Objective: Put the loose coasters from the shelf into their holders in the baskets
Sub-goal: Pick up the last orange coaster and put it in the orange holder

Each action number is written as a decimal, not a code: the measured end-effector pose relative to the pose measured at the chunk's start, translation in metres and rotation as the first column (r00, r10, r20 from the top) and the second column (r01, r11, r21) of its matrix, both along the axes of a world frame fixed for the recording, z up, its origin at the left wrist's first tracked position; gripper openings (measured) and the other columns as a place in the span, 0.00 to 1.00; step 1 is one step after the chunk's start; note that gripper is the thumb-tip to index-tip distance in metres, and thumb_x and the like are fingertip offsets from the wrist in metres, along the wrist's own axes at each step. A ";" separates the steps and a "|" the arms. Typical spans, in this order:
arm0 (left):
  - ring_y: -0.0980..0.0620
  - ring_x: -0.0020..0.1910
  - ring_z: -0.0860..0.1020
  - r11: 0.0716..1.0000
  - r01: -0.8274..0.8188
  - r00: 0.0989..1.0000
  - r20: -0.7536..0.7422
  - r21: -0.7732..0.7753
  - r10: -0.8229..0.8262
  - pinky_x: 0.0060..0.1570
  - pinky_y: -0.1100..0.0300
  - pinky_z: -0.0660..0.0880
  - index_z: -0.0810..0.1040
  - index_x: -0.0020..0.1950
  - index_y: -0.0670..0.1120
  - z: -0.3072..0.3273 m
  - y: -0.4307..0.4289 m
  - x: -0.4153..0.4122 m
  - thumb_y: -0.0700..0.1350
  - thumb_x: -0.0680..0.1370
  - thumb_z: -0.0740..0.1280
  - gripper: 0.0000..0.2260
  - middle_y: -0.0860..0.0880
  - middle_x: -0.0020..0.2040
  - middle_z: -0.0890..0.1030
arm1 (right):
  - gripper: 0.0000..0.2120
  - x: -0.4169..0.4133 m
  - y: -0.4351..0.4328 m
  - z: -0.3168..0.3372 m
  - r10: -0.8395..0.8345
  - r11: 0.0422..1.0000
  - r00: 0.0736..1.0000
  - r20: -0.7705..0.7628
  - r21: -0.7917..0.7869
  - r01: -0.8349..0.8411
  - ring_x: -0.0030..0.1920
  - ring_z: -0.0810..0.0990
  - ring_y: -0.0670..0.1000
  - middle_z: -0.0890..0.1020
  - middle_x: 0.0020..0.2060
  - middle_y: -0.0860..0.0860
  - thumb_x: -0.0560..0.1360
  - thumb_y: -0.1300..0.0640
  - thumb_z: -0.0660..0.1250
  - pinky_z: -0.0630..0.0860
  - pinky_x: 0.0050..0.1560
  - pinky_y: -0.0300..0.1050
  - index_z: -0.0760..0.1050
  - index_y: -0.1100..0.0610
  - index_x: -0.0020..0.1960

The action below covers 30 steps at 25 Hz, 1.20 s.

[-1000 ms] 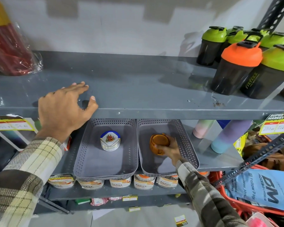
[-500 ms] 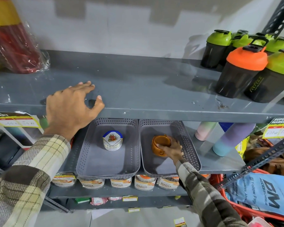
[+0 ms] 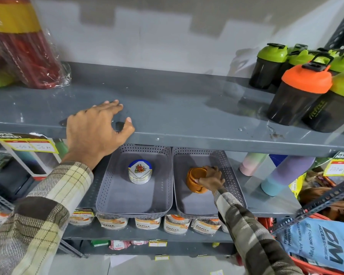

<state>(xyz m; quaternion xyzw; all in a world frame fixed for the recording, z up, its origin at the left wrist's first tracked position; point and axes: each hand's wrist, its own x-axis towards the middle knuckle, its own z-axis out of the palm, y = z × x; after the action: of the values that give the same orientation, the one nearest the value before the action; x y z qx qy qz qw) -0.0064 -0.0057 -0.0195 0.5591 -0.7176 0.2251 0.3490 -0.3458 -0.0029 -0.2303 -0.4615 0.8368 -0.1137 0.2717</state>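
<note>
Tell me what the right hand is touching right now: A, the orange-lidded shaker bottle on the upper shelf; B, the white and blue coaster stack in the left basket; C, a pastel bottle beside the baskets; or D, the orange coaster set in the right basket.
D: the right hand has its fingers on the orange coaster set inside the right basket, while the left hand rests on the upper shelf.

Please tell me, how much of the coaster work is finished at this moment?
Nearly done, it seems. The white coasters sit stacked in their holder in the left basket. The right hand is on the orange holder in the right basket, seating its coasters. The left hand rests on the upper shelf, where no loose coasters show. Only that last seating seems left.
</note>
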 end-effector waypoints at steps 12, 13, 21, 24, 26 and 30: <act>0.49 0.57 0.81 1.000 0.008 1.000 -0.006 -0.015 -0.008 0.41 0.53 0.75 0.84 0.55 0.50 -0.002 -0.002 0.001 0.60 0.73 0.58 0.22 0.52 0.57 0.83 | 0.56 -0.031 -0.018 0.023 0.540 0.830 0.841 -0.041 0.191 -0.524 0.83 0.59 0.58 0.60 0.83 0.49 0.67 0.45 0.83 0.61 0.80 0.60 0.52 0.48 0.84; 0.49 0.57 0.81 1.000 0.008 1.000 -0.006 -0.012 -0.009 0.41 0.53 0.75 0.84 0.56 0.50 -0.002 -0.002 0.002 0.60 0.73 0.58 0.22 0.52 0.57 0.83 | 0.55 -0.032 -0.020 0.025 0.550 0.823 0.834 -0.033 0.192 -0.535 0.82 0.61 0.58 0.62 0.82 0.49 0.67 0.46 0.83 0.63 0.80 0.58 0.54 0.48 0.84; 0.51 0.60 0.79 0.999 0.008 1.000 -0.012 0.035 -0.007 0.42 0.51 0.74 0.83 0.58 0.51 -0.001 -0.003 0.001 0.61 0.74 0.57 0.23 0.53 0.60 0.82 | 0.49 -0.025 -0.026 0.028 0.564 0.820 0.822 -0.078 0.174 -0.546 0.76 0.71 0.57 0.73 0.75 0.50 0.65 0.50 0.84 0.71 0.74 0.55 0.62 0.48 0.79; 0.52 0.60 0.79 0.999 0.010 1.000 -0.018 0.039 -0.009 0.43 0.51 0.74 0.83 0.58 0.51 -0.002 -0.002 0.001 0.61 0.74 0.57 0.23 0.53 0.60 0.82 | 0.48 -0.021 -0.028 0.032 0.606 0.789 0.782 -0.146 0.236 -0.568 0.76 0.70 0.58 0.73 0.75 0.51 0.64 0.46 0.84 0.68 0.76 0.58 0.66 0.49 0.79; 0.51 0.60 0.79 0.999 0.014 1.000 -0.018 0.048 -0.013 0.43 0.50 0.76 0.83 0.58 0.51 -0.001 -0.002 0.001 0.61 0.74 0.56 0.24 0.53 0.60 0.82 | 0.47 -0.020 -0.029 0.035 0.622 0.774 0.763 -0.179 0.288 -0.564 0.76 0.68 0.62 0.72 0.75 0.52 0.63 0.41 0.83 0.70 0.74 0.61 0.67 0.45 0.77; 0.51 0.60 0.79 0.999 0.013 1.000 -0.018 0.044 -0.013 0.43 0.50 0.76 0.83 0.58 0.51 0.000 -0.002 0.001 0.61 0.73 0.56 0.24 0.52 0.60 0.82 | 0.45 -0.019 -0.027 0.035 0.618 0.780 0.766 -0.176 0.258 -0.570 0.74 0.71 0.61 0.73 0.73 0.52 0.62 0.43 0.83 0.73 0.71 0.62 0.69 0.45 0.75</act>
<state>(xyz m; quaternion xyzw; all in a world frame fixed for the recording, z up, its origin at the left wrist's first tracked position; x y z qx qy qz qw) -0.0053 -0.0074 -0.0200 0.5640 -0.7230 0.2020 0.3441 -0.3650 -0.0303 -0.1949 -0.6859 0.6809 0.1178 0.2281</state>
